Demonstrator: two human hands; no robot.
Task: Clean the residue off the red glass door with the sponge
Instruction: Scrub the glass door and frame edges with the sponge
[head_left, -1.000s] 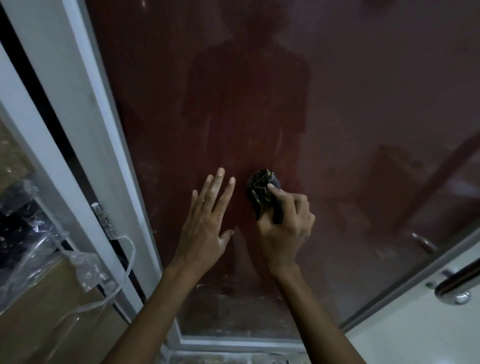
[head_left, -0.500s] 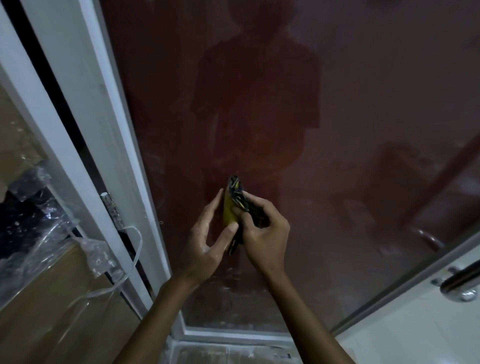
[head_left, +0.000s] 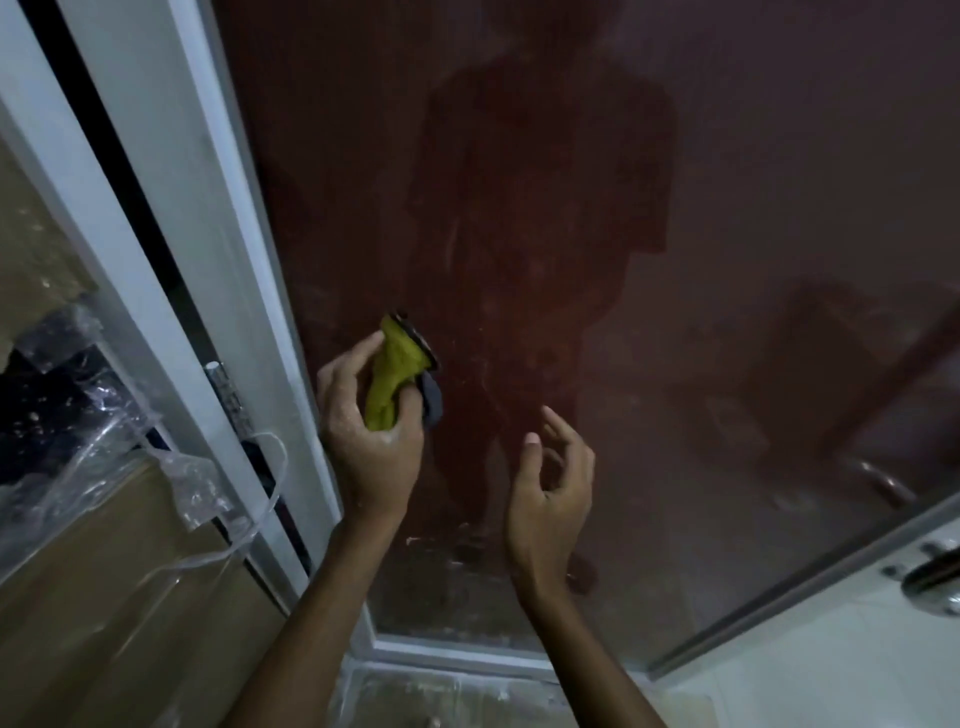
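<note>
The red glass door (head_left: 727, 182) fills most of the view, with whitish streaks and residue low down near its bottom edge. My left hand (head_left: 366, 431) grips a squeezed yellow-green sponge (head_left: 392, 374) with a dark scouring side, held close to the glass at the door's lower left. My right hand (head_left: 550, 488) hovers to the right of it, fingers loosely curled, holding nothing. A dim reflection of a person shows in the glass.
A white door frame (head_left: 208, 223) with a hinge (head_left: 228, 395) runs along the left. Clear plastic wrap (head_left: 104, 457) and brown cardboard (head_left: 104, 597) lie left of it. A metal handle (head_left: 935, 577) on a white panel sits at the lower right.
The sponge passed from my right hand to my left hand. My left hand moved left with it, and my right hand let go and dropped lower right.
</note>
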